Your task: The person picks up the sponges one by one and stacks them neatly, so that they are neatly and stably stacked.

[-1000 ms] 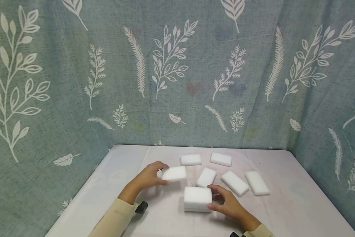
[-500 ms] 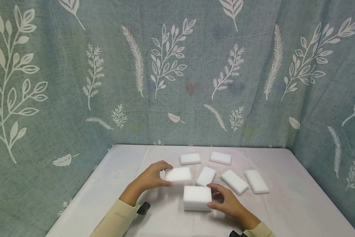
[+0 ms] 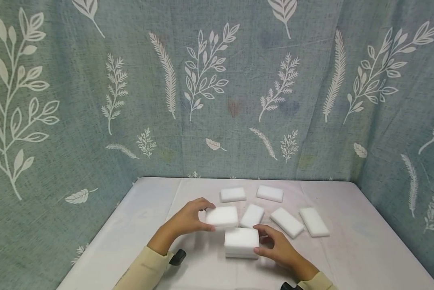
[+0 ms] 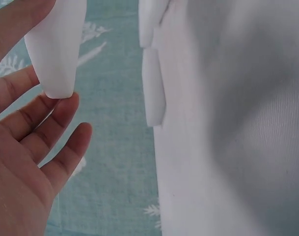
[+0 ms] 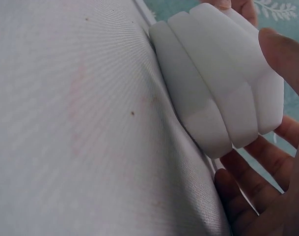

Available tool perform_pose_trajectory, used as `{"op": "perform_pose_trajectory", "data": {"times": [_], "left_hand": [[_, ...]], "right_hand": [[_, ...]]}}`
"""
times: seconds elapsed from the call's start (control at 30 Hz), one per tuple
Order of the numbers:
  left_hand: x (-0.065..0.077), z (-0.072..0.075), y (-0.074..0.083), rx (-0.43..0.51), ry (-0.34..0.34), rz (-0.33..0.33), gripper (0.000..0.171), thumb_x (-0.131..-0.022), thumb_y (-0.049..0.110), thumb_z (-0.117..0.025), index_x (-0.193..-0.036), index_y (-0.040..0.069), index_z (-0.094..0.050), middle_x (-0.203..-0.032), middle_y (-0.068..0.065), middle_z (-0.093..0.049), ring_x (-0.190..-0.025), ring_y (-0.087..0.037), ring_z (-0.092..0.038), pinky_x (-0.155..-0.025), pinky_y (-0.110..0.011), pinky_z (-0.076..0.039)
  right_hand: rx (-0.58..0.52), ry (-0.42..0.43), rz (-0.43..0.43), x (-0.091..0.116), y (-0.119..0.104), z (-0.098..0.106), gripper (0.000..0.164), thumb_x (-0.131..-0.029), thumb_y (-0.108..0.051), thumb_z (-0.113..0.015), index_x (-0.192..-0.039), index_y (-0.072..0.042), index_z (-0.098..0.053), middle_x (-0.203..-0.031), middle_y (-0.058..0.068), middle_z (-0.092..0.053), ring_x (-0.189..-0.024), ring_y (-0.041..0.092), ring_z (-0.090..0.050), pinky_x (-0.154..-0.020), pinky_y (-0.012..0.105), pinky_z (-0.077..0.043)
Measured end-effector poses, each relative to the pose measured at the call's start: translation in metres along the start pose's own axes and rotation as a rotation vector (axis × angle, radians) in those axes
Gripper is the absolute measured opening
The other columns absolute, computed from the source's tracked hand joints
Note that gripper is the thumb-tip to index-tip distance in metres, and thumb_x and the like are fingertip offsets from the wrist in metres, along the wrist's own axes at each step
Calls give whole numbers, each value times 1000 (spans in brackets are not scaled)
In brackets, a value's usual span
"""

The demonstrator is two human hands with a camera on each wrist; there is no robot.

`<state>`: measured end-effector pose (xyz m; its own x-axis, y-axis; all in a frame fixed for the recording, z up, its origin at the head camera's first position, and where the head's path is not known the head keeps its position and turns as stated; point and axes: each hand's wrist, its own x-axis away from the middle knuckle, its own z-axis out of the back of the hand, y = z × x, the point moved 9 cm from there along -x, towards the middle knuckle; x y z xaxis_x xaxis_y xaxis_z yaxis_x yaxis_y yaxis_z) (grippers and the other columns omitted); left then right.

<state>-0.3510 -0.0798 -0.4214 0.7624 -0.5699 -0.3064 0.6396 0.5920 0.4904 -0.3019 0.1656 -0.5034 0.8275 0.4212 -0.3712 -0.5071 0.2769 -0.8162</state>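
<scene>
My left hand [image 3: 188, 219] pinches a white melamine sponge [image 3: 222, 216] by its left end, thumb at the near side and fingers at the far side. In the left wrist view this sponge [image 4: 58, 49] stands well apart from the tabletop. The sponge overlaps the back left corner of a stack of white sponges [image 3: 240, 243] in the head view. The right hand [image 3: 276, 249] grips the right end of that stack between thumb and fingers. Three layers of the stack [image 5: 208, 88] show in the right wrist view, lying flush on one another.
Behind the stack lie loose white sponges: one tilted sponge [image 3: 252, 216], two at the back, [image 3: 233, 195] and a second sponge [image 3: 270, 193], and two slanted to the right, one sponge [image 3: 287, 222] beside another [image 3: 314, 222]. A patterned curtain [image 3: 217, 88] encloses the white table [image 3: 365, 249].
My left hand has carried its sponge to the right and slightly nearer, up to the stack's back left corner. The right hand stays on the stack.
</scene>
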Motion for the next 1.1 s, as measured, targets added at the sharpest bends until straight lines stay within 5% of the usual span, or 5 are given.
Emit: {"op": "perform_pose_trajectory", "data": {"times": [0.43, 0.83, 1.1], "left_hand": [[2, -7, 23, 7, -23, -50, 64, -67, 49, -86, -119, 17, -65, -113, 14, -59, -106, -9, -55, -91, -35, -48], [2, -19, 33, 10, -52, -72, 65, -68, 51, -84, -119, 16, -64, -116, 13, -59, -109, -9, -55, -94, -34, -47], [-1, -29, 42, 19, -86, -89, 68, -69, 58, -80, -120, 17, -64, -117, 12, -59, -110, -8, -55, -95, -32, -47]], "right_hand": [[21, -14, -35, 0, -44, 4, 54, -83, -13, -77, -127, 7, -53, -105, 12, -62, -92, 24, -60, -83, 44, -53], [24, 1, -44, 0, -4, 0, 55, -84, -15, -77, -131, 0, -53, -108, 9, -62, -94, 22, -60, -84, 40, -53], [-5, 11, -61, 0, 3, 1, 57, -82, -24, -79, -130, -8, -55, -107, 5, -63, -95, 19, -60, -85, 32, -52]]}}
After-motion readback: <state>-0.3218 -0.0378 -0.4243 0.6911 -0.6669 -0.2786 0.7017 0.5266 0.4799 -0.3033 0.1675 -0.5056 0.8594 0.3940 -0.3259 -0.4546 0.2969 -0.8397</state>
